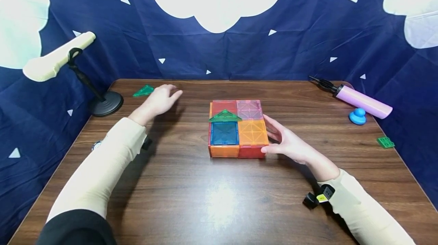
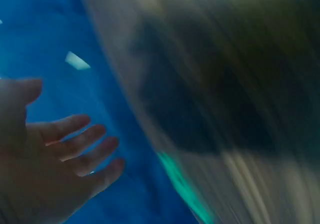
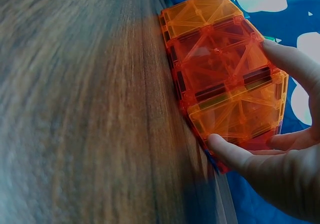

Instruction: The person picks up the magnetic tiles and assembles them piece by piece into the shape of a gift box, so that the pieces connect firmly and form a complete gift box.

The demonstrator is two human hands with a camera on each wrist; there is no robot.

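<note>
A flat block of translucent magnetic tiles [image 1: 236,129] lies in the middle of the wooden table [image 1: 205,199], with red, pink, blue and orange squares on top. A green triangle tile [image 1: 225,116] lies on the block's top. My right hand [image 1: 287,142] rests against the block's right side, fingers straight along it and thumb at the front corner. The right wrist view shows the orange side panels [image 3: 225,78] between thumb and fingers [image 3: 280,169]. My left hand [image 1: 164,98] hovers with spread fingers near a loose green triangle [image 1: 143,91] at the far left. The left wrist view is blurred.
A cream lamp-like object [image 1: 58,60] on a black stand [image 1: 107,103] is at the far left corner. A purple pump [image 1: 362,101], a blue knob [image 1: 357,116] and a small green piece [image 1: 385,142] lie at the right. Blue cloth walls surround the table.
</note>
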